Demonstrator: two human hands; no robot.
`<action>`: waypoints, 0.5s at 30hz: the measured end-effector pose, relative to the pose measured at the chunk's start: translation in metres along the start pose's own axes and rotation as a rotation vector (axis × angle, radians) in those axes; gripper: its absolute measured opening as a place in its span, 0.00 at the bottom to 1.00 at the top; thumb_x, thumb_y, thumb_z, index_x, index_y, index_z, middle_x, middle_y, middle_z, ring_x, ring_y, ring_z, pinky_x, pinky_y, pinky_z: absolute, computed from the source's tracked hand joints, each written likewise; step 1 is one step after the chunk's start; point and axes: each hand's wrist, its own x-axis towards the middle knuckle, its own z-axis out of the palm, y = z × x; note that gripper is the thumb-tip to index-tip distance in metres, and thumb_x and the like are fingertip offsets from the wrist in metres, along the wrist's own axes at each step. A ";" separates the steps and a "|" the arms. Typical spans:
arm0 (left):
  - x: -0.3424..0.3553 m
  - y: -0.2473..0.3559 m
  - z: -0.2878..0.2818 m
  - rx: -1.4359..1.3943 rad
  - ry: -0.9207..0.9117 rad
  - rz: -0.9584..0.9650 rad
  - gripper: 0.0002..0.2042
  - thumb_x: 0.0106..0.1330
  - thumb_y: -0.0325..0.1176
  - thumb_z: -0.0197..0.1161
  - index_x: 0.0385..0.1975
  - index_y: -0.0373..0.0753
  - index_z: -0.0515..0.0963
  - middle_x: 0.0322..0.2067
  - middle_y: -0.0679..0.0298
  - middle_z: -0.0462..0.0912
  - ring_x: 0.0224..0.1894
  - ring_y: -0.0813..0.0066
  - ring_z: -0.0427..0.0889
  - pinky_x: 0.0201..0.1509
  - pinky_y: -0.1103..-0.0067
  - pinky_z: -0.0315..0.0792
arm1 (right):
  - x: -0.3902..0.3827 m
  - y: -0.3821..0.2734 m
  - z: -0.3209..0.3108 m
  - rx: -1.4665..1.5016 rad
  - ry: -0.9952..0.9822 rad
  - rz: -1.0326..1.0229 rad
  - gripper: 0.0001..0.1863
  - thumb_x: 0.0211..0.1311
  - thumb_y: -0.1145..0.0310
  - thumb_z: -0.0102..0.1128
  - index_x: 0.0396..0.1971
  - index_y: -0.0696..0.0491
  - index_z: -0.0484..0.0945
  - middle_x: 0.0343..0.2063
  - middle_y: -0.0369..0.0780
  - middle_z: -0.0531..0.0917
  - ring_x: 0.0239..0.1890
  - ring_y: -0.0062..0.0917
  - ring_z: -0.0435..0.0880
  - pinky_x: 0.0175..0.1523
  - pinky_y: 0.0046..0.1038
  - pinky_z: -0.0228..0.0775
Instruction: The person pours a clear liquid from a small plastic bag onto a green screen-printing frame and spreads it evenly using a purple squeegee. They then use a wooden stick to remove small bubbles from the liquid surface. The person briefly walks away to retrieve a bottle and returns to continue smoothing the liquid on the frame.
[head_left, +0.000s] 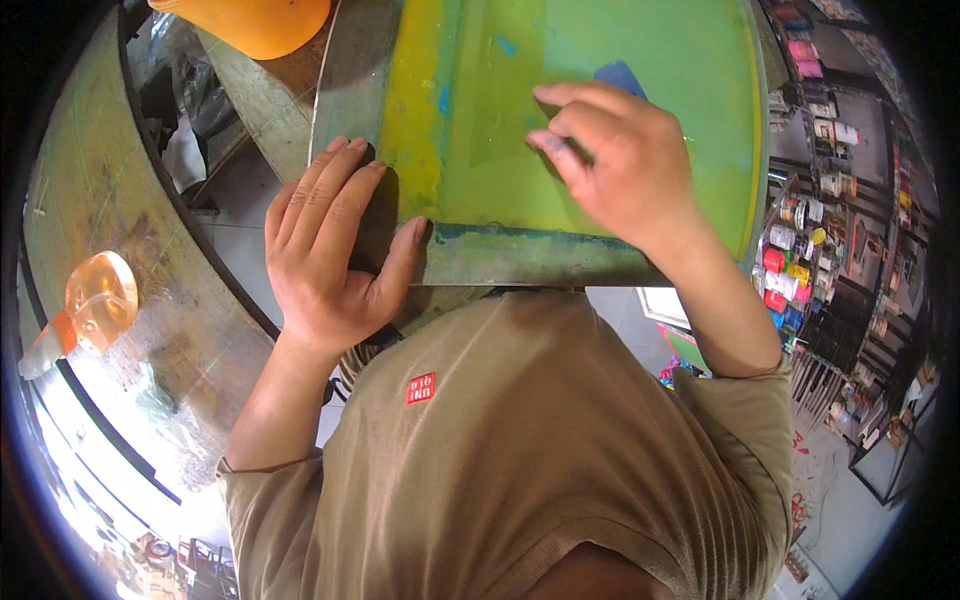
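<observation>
A screen-printing frame [520, 262] with yellow-green mesh [590, 190] lies in front of me, its metal border along the near and left sides. My left hand [335, 250] rests at the near left corner, fingers stretched and thumb spread on the border. Over the mesh is my right hand [625, 155], with thumb and forefinger apart and nothing visible between them. Its other fingers are mostly hidden. Just beyond its knuckles shows a flat blue piece with rounded corners [622, 78], partly covered by the hand. Small blue marks [506, 46] dot the mesh's left part.
To the left stands a long worn table [150, 270] with an orange-and-clear tape dispenser [100, 300] on it. A yellow-orange object [255, 22] sits at the upper left. Racks at the right hold several jars and bottles of coloured paint [785, 270].
</observation>
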 end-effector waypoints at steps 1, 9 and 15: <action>0.000 0.000 0.000 -0.001 0.004 0.001 0.20 0.47 0.33 0.68 0.40 0.34 0.76 0.45 0.52 0.79 0.50 0.56 0.77 0.50 0.70 0.67 | 0.000 0.001 -0.003 0.044 0.002 0.038 0.09 0.49 0.73 0.67 0.27 0.59 0.75 0.40 0.42 0.82 0.38 0.34 0.83 0.42 0.31 0.76; -0.002 0.000 0.003 -0.009 0.028 -0.009 0.20 0.46 0.32 0.69 0.40 0.33 0.77 0.44 0.52 0.79 0.50 0.56 0.78 0.50 0.71 0.67 | -0.018 -0.020 -0.026 1.222 0.061 0.709 0.31 0.57 0.76 0.54 0.61 0.61 0.54 0.56 0.55 0.66 0.48 0.40 0.79 0.49 0.29 0.71; -0.001 0.001 0.002 0.003 0.024 -0.002 0.20 0.46 0.32 0.69 0.40 0.33 0.77 0.44 0.52 0.79 0.50 0.55 0.77 0.51 0.71 0.67 | -0.016 -0.031 -0.024 1.254 0.110 0.677 0.36 0.56 0.79 0.53 0.64 0.60 0.48 0.60 0.58 0.58 0.50 0.43 0.77 0.48 0.27 0.71</action>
